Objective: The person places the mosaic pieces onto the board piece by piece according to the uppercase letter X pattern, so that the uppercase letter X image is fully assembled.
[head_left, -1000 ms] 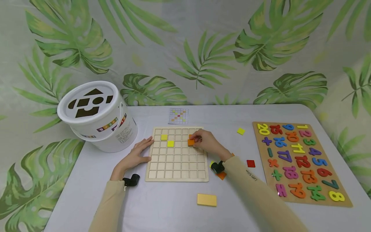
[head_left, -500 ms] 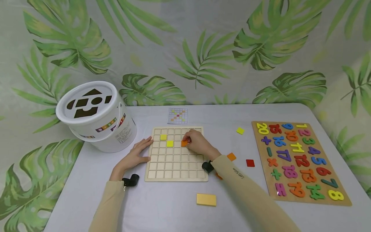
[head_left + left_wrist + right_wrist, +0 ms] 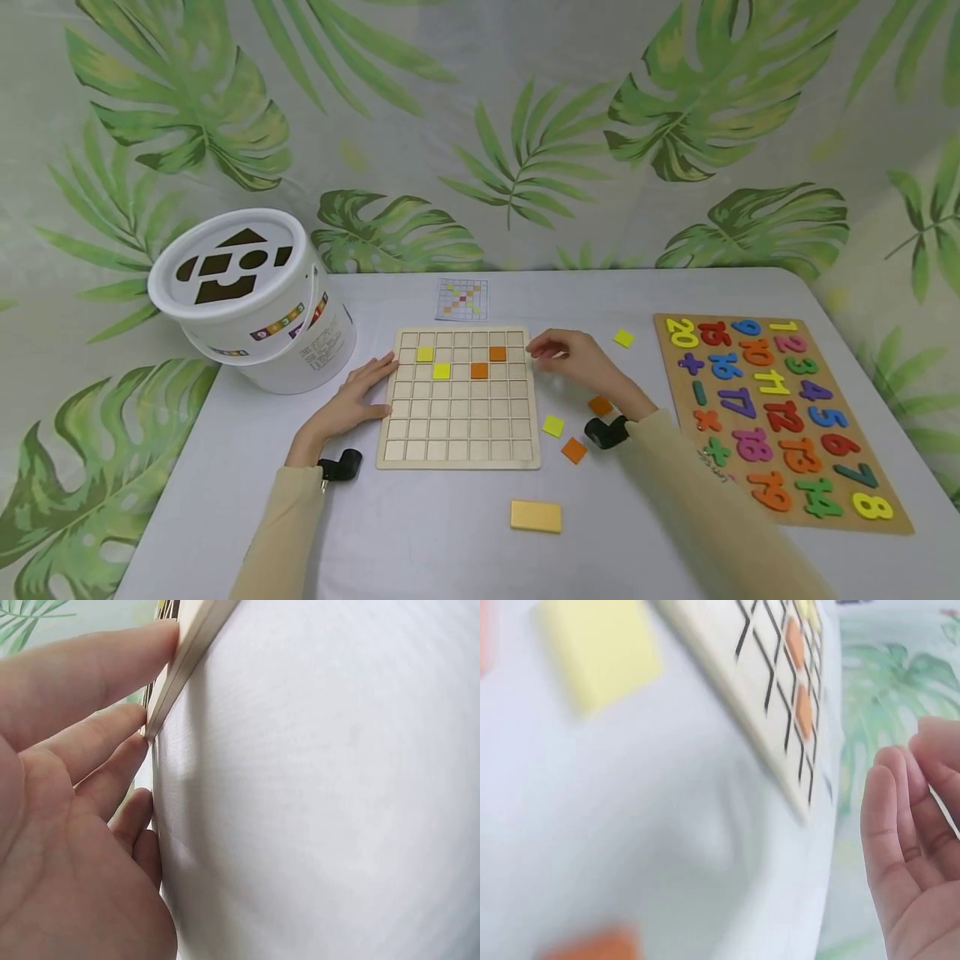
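From the head view, the left hand (image 3: pixel 352 400) lies flat with straight fingers against the left edge of the wooden grid board (image 3: pixel 457 433). The right hand (image 3: pixel 573 358) hovers just right of the board's far corner, fingers loosely bent, holding nothing. Two orange tiles (image 3: pixel 488 362) sit in the board's far rows.

The left wrist view shows fingertips (image 3: pixel 150 645) touching the board edge (image 3: pixel 187 652).

The right wrist view shows relaxed, empty fingers (image 3: pixel 892 832) apart from the board (image 3: pixel 772 682).
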A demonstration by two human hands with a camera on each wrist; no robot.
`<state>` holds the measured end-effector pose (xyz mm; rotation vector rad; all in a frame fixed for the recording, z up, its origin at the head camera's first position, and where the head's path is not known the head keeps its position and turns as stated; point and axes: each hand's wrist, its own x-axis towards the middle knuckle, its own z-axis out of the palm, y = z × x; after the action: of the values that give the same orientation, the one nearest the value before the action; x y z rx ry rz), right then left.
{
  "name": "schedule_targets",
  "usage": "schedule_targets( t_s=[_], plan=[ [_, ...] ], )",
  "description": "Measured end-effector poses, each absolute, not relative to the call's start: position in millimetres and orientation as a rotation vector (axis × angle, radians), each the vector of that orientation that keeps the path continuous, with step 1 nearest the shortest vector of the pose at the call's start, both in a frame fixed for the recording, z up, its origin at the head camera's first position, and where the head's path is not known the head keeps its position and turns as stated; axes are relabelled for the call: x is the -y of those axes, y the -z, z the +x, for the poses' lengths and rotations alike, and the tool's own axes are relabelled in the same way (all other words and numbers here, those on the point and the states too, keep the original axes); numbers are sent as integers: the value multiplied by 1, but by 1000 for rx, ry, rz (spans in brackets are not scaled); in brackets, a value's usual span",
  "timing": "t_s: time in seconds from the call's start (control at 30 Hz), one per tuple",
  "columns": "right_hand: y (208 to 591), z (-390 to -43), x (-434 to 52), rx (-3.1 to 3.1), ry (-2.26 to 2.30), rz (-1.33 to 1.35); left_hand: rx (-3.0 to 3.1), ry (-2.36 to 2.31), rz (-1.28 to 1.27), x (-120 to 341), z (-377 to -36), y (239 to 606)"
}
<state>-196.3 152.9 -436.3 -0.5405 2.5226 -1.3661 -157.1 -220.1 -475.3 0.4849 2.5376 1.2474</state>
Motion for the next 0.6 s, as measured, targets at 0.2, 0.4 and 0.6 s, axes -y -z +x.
schedule_targets(
  t_s=[0.2, 0.4, 0.6],
  plan=[
    [437, -176, -207, -2566, 1353, -475, -2517, -1269, 470, 210, -148, 451],
    [449, -151, -254, -2564, 1341, -363, -2546, -1239, 484, 221, -159, 480],
    [459, -132, -278, -2557, 1298, -300, -2537, -1218, 499, 225, -161, 484]
  ],
)
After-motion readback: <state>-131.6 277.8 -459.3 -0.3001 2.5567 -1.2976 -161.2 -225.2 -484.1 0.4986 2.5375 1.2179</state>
